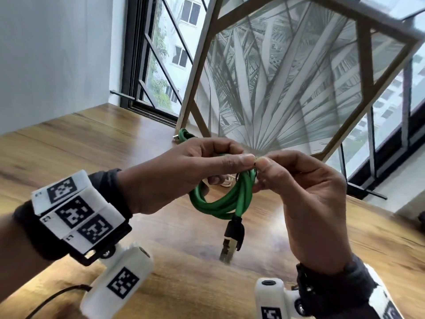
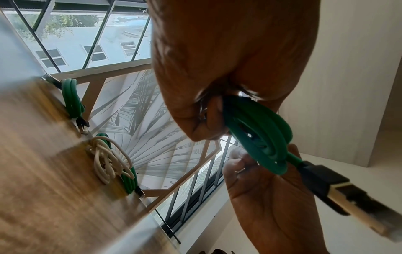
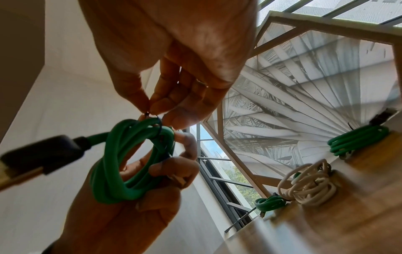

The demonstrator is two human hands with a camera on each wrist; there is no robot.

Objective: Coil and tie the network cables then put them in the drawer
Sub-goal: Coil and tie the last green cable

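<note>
I hold a coiled green network cable [image 1: 220,203] in both hands above the wooden table [image 1: 92,146]. My left hand [image 1: 243,161] grips the coil's top, its lower fingers curled through the loops [image 3: 113,171]. My right hand [image 1: 264,164] pinches a thin dark tie [image 3: 159,127] wrapped round the coil's top. The black and gold plug [image 1: 232,240] hangs down from the coil. In the left wrist view the coil [image 2: 261,134] sits under my left fingers [image 2: 208,116], with the right hand [image 2: 241,159] below it.
A tied green coil [image 1: 186,135] lies at the table's far edge. A loose white cable [image 3: 309,185] is heaped over another green coil [image 3: 269,202] beside it. A hexagonal framed palm-leaf panel [image 1: 287,88] stands behind them, in front of the windows.
</note>
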